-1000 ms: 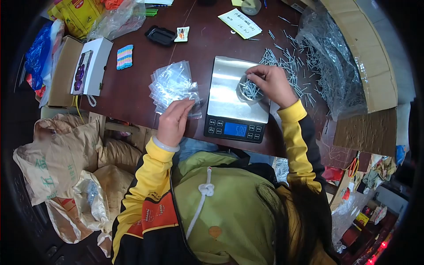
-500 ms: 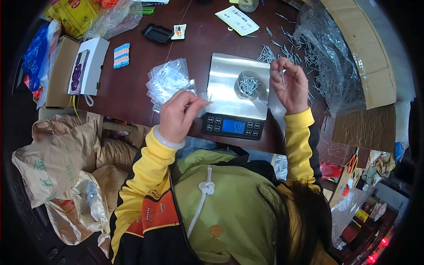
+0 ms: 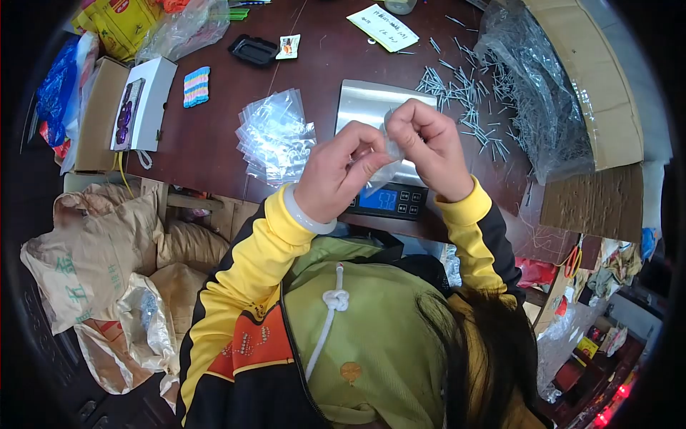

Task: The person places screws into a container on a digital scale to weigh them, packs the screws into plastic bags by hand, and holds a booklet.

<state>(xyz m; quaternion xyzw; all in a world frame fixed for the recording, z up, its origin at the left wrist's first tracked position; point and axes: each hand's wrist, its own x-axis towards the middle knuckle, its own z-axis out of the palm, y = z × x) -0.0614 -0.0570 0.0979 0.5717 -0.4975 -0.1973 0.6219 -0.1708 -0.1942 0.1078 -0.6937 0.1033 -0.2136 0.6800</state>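
Note:
My left hand pinches a small clear plastic bag above the front of the digital scale. Close against it, my right hand has its fingers curled around a clear round cup, of which only an edge shows. What the cup holds is hidden by my fingers. Blue digits light the scale's display, partly covered. Left of the scale lies a fanned stack of clear zip bags. Silver screw-like fasteners are scattered to the right.
A cardboard box lined with clear plastic, with more fasteners, borders the right side. A handwritten card, black tray and small packet lie farther back. A white box stands left, above brown sacks.
My right hand has moved left from the scattered fasteners to the cup. My left hand has moved right with the bag, so both hands now meet over the scale. The display digits differ.

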